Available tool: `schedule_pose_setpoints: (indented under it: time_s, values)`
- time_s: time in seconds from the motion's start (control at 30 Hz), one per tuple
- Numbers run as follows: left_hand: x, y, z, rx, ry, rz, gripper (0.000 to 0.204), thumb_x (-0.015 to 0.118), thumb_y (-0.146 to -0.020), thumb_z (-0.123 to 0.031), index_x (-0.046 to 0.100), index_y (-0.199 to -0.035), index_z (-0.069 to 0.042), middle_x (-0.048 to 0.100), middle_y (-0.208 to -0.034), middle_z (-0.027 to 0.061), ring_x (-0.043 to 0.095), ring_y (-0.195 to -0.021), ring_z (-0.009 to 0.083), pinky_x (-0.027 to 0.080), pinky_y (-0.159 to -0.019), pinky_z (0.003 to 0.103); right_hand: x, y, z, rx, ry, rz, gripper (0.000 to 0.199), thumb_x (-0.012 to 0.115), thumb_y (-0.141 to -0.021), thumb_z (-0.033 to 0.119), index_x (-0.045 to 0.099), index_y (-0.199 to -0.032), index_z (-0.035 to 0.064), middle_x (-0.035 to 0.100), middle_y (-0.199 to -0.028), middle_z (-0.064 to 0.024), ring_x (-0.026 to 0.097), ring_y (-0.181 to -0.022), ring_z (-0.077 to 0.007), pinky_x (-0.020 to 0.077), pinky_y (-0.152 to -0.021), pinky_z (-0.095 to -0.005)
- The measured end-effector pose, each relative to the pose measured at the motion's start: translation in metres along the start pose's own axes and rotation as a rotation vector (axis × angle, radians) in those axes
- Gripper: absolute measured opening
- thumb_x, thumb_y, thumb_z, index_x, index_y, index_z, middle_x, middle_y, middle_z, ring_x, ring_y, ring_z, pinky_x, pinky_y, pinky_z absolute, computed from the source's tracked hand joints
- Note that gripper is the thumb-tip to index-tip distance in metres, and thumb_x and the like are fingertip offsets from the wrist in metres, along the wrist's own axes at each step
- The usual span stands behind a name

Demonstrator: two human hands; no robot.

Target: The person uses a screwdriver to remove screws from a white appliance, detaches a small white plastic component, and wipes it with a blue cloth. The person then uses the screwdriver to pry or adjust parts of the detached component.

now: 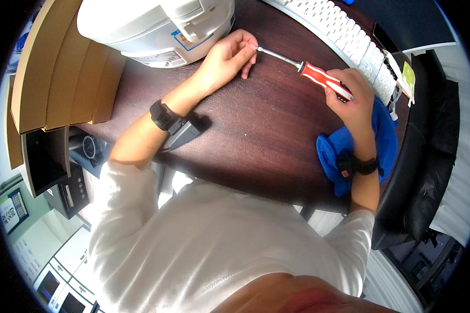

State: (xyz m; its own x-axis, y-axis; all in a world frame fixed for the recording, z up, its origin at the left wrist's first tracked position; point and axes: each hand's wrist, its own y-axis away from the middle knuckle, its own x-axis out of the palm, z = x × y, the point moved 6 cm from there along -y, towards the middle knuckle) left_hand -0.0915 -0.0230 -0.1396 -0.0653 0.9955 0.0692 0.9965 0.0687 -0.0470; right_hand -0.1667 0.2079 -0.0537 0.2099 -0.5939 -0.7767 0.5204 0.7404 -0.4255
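My right hand is wrapped round the red and white handle of a screwdriver, whose metal shaft points left. At the tip of that shaft, the thumb and forefinger of my left hand are pinched together; whatever lies between them is too small to make out. Just beyond my left hand stands a white rice cooker with labels on its side. A blue cloth item lies under my right wrist.
The dark brown tabletop runs beneath both hands. A white keyboard borders the far right. Cardboard boxes rise at the left. A dark grey device sits beside my left wrist, and a black chair is at the right.
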Motion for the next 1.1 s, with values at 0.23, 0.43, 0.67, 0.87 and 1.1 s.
schedule_pose_setpoints:
  time_s: [0.23,0.43,0.67,0.87,1.1]
  values:
    - [0.001,0.002,-0.002,0.053,0.066,0.006,0.015,0.047,-0.102,-0.016,0.047,-0.107,-0.002,0.053,-0.08,0.0036,0.051,-0.063,0.0101,0.048,-0.057,0.024,0.009,0.003,-0.024,0.318,-0.284,0.08,0.02,0.071,-0.08,0.011,0.066,-0.097,0.0037,0.066,-0.089,-0.0074,0.064,-0.082,-0.0172,0.0497,-0.073,-0.0289]
    - [0.005,0.006,-0.02,0.001,0.207,-0.054,0.019,0.045,-0.102,-0.018,0.047,-0.11,0.0,0.054,-0.078,0.0049,0.053,-0.06,0.0112,0.049,-0.056,0.025,0.012,0.012,-0.03,0.665,-0.606,0.384,0.032,0.071,-0.081,0.012,0.062,-0.111,0.0057,0.061,-0.083,-0.0007,0.055,-0.065,-0.0059,0.0424,-0.053,-0.0202]
    - [0.009,0.03,-0.067,-0.07,0.118,-0.026,0.052,0.032,-0.104,-0.041,0.039,-0.134,0.002,0.063,-0.092,0.0141,0.062,-0.073,0.0175,0.053,-0.066,0.03,-0.016,0.01,-0.016,0.646,-0.853,0.178,0.036,0.064,-0.086,0.011,0.055,-0.119,0.0008,0.055,-0.075,0.0002,0.039,-0.052,0.0001,0.028,-0.043,-0.0165]
    - [0.018,0.077,-0.161,0.382,-0.744,0.036,0.027,0.07,-0.087,-0.023,0.066,-0.1,0.0,0.066,-0.082,0.0072,0.063,-0.077,0.0208,0.05,-0.074,0.031,-0.02,0.002,0.016,0.443,-0.763,0.155,0.035,0.067,-0.083,0.01,0.057,-0.115,-0.0007,0.061,-0.099,-0.0045,0.056,-0.089,-0.0084,0.0445,-0.077,-0.0219]
    - [-0.021,0.079,-0.213,0.763,-1.652,-0.519,0.089,0.087,-0.056,-0.051,0.054,-0.127,-0.008,0.054,-0.128,0.0115,0.042,-0.126,0.0318,0.034,-0.103,0.048,0.003,-0.007,0.042,0.251,-0.774,0.062,0.034,0.07,-0.084,0.009,0.057,-0.114,0.0004,0.063,-0.099,-0.0049,0.058,-0.09,-0.0075,0.0473,-0.079,-0.0229]
